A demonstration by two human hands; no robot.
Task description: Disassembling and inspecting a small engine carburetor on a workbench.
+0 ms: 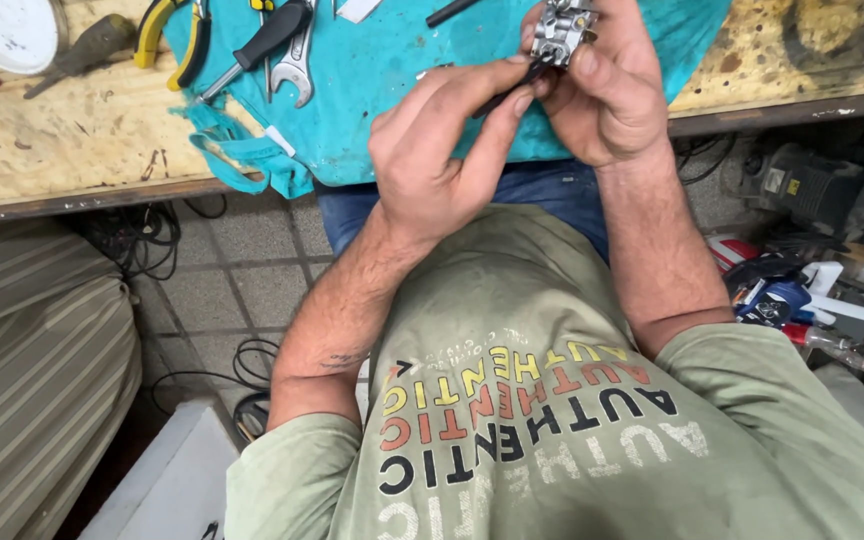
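Note:
My right hand (607, 95) grips a small grey metal part (562, 28), like a little engine component, held up over the teal cloth (392, 75). My left hand (442, 150) pinches a thin dark tool (507, 95) between thumb and fingers, its tip touching the underside of the metal part. Both hands are close together above the front edge of the wooden workbench (62, 140).
On the cloth lie a black-handled screwdriver (262, 42), a steel wrench (297, 60) and yellow-handled pliers (167, 35). A white dish (7, 30) and another screwdriver (82, 50) sit at the far left. Cables lie on the tiled floor; machines and clutter stand at right.

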